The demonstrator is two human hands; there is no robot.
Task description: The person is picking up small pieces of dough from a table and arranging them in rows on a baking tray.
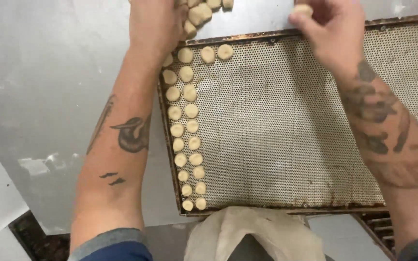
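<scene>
A perforated metal baking tray (286, 130) lies on a steel table. Small round dough pieces (186, 126) stand in two columns down its left side, with a few more along the top edge (216, 52). My left hand (156, 23) reaches past the tray's top left corner and rests on a cluster of loose dough pieces (200, 11) on the table. My right hand (329, 30) is over the tray's top edge, its fingers pinching one dough piece (303, 8).
The steel table (39, 87) extends to the left. A pale cloth (255, 234) hangs at the tray's near edge. A second perforated tray (380, 229) shows at the bottom right. A dark gap (30, 237) lies at the table's lower left.
</scene>
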